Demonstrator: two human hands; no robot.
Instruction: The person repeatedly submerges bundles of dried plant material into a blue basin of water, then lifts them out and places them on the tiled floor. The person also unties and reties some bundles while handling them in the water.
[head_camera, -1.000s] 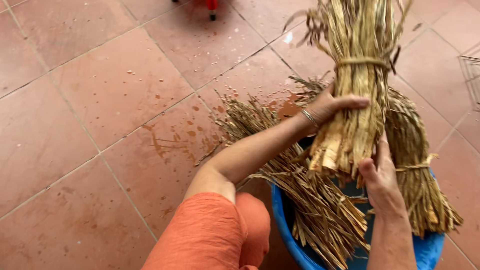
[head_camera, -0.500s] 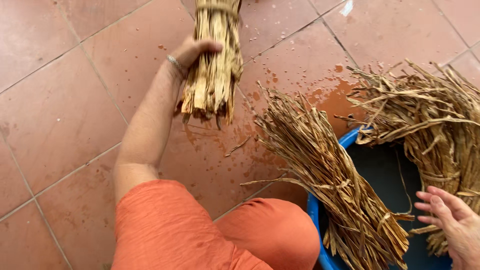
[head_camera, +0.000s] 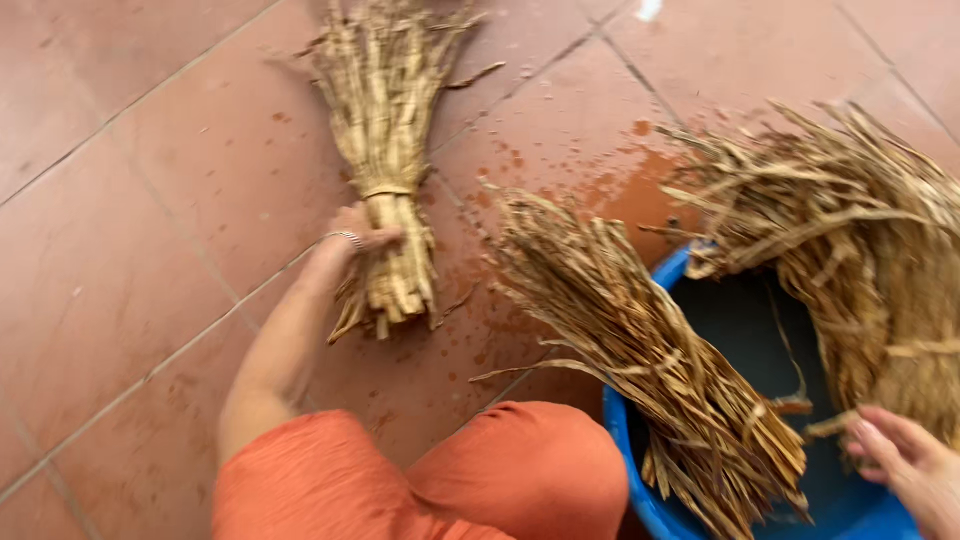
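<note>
Red floor tiles, wet patch near the tub. Head view only.

Left hand: fingers curled round the cut end of a tied straw bundle, just below its binding; bundle lies flat on the tile, frayed tips pointing away from me. Contact sits at the butt end, so most of the length is unsupported.

Right hand: fingers loosely spread at the blue tub, touching a second bundle; no firm hold that I can see. A third bundle leans over the rim.

Risks, my judgement: wet tile may let the bundle slide; the leaning sheaf could tip out of the tub.
</note>
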